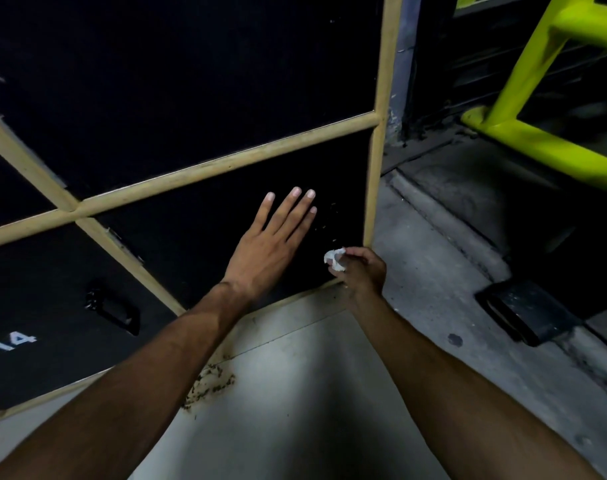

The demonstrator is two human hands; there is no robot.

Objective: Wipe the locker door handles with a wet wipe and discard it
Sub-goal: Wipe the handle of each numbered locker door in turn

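Black locker doors in a tan wooden frame [225, 164] fill the left of the view. My left hand [270, 244] lies flat, fingers spread, on the bottom right locker door [198, 223]. My right hand [362, 268] is low beside that door's right edge, fingers closed on a crumpled white wet wipe [335, 259]. That door's handle is too dark to make out; only faint glints show near the wipe. A black handle [113, 308] sits on the neighbouring door marked 14 [11, 341], to the left of both hands.
A bright yellow-green metal frame [537, 98] stands at the upper right. A dark flat object [523, 311] lies on the concrete floor to the right. Scattered debris [208, 382] sits on the pale floor under my left forearm.
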